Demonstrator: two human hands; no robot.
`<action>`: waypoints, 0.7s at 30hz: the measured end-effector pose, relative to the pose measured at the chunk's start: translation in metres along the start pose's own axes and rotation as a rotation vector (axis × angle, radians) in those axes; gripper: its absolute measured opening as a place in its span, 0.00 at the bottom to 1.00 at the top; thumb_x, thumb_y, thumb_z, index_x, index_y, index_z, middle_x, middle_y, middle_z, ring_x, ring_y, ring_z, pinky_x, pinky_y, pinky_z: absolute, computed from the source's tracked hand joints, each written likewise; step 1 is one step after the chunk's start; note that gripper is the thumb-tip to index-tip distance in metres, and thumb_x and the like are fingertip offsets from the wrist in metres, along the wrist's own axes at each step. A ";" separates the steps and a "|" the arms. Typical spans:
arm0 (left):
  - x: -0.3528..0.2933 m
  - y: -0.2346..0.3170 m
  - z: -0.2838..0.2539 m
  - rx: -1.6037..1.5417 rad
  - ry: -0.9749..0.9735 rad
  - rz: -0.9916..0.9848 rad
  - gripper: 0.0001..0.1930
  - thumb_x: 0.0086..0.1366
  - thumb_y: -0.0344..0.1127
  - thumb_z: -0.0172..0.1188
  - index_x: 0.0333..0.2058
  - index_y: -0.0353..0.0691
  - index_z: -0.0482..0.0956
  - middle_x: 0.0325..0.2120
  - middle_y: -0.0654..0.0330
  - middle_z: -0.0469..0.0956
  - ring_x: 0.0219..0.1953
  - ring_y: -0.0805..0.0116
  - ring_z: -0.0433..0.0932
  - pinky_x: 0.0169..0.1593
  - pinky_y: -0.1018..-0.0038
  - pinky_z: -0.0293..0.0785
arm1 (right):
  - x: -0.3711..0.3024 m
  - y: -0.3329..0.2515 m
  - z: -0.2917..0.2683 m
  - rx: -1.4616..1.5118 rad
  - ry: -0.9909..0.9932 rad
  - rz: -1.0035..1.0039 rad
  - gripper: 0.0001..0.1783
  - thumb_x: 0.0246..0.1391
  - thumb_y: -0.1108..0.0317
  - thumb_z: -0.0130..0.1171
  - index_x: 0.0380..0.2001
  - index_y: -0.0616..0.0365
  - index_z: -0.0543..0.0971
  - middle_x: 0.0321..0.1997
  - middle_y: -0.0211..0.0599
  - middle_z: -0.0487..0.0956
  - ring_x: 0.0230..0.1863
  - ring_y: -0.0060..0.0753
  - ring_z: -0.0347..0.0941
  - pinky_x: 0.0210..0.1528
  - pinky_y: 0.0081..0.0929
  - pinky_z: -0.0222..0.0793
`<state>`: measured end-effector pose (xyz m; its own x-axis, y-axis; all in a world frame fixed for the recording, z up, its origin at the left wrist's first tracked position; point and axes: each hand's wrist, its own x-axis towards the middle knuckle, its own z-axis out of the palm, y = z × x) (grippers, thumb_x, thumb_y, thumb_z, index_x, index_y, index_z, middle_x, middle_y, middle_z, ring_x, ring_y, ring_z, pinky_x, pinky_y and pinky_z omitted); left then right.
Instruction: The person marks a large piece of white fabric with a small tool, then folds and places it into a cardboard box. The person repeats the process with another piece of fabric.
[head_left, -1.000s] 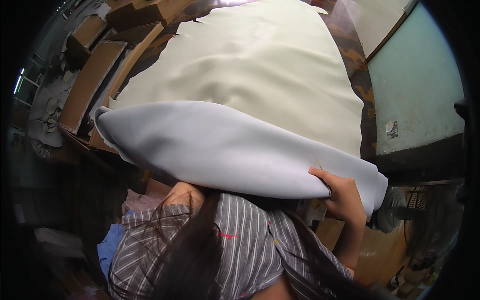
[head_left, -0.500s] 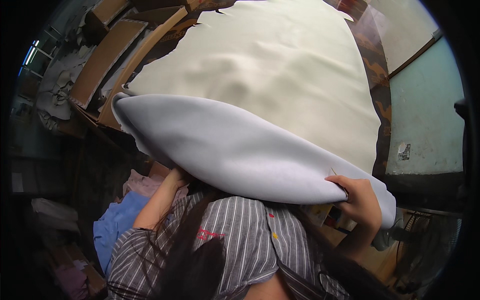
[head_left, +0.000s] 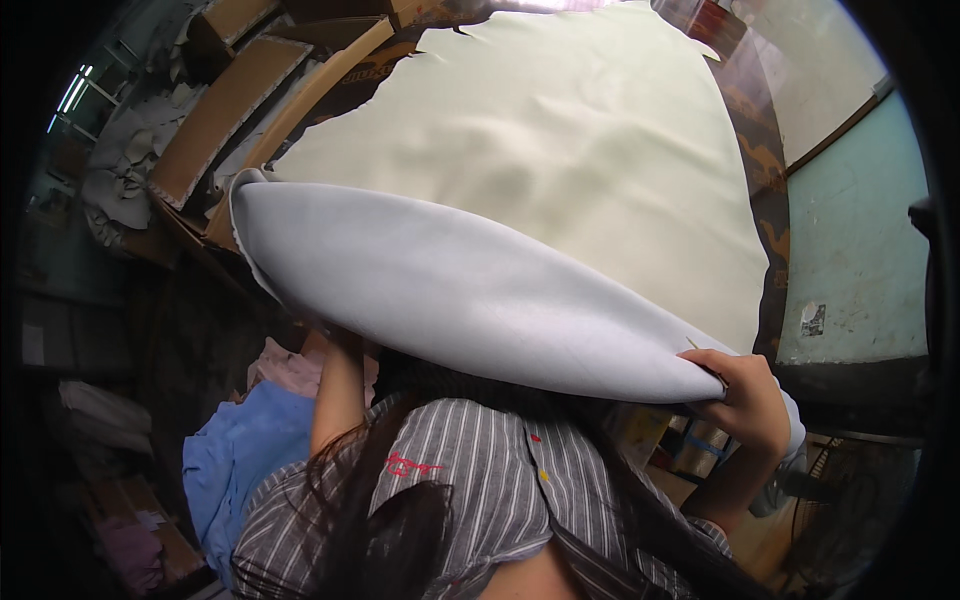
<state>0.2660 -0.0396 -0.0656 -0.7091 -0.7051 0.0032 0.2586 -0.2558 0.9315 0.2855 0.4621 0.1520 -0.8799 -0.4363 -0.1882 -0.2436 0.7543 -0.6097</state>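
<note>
A large pale leather hide [head_left: 560, 120] with ragged edges spreads away from me. Its near part is folded over, showing a smooth grey-white underside [head_left: 450, 290]. At the right end of the fold, my right hand [head_left: 750, 400] is closed on the hide's edge, thumb and fingers wrapped round it. A thin pointed thing [head_left: 692, 343] sticks out by those fingers; its kind is too small to make out. My left forearm [head_left: 340, 390] reaches up beneath the left part of the fold, where the hide hides the fingers of that hand.
Dark printed sheeting [head_left: 755, 140] lies beneath the hide. Cardboard boxes [head_left: 225, 125] with grey scraps stand at the left. Blue cloth [head_left: 245, 440] and pink cloth [head_left: 285, 370] are piled near my left arm. A pale green panel [head_left: 850, 220] rises at the right, with a fan-like wire guard [head_left: 815, 470] below.
My right hand has moved a little to the right with the hide's edge. The left forearm has swung more upright, its hand going further under the fold.
</note>
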 end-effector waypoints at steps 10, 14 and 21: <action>0.117 0.070 0.086 -0.050 0.101 0.479 0.30 0.74 0.53 0.29 0.61 0.33 0.61 0.58 0.46 0.65 0.62 0.55 0.66 0.65 0.61 0.64 | 0.050 0.030 -0.053 0.037 0.150 0.064 0.21 0.38 0.73 0.71 0.40 0.66 0.79 0.30 0.40 0.81 0.34 0.26 0.77 0.43 0.24 0.71; 0.164 0.071 0.116 0.482 -0.189 0.507 0.32 0.73 0.53 0.37 0.65 0.34 0.61 0.63 0.45 0.62 0.68 0.53 0.58 0.70 0.63 0.53 | 0.089 0.062 -0.038 -0.175 0.478 0.040 0.29 0.44 0.69 0.71 0.52 0.62 0.76 0.51 0.47 0.80 0.55 0.42 0.76 0.58 0.34 0.68; 0.091 0.066 0.187 1.322 -1.329 0.608 0.44 0.51 0.46 0.70 0.67 0.50 0.63 0.69 0.50 0.59 0.74 0.48 0.45 0.74 0.47 0.35 | 0.075 0.059 0.007 -0.340 0.088 0.168 0.53 0.35 0.70 0.71 0.68 0.52 0.58 0.73 0.40 0.61 0.76 0.50 0.48 0.76 0.51 0.44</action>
<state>0.0958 0.0033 0.0640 -0.8522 0.5231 0.0107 0.4946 0.7987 0.3428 0.2076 0.4704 0.0959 -0.9470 -0.2602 -0.1883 -0.2012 0.9376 -0.2835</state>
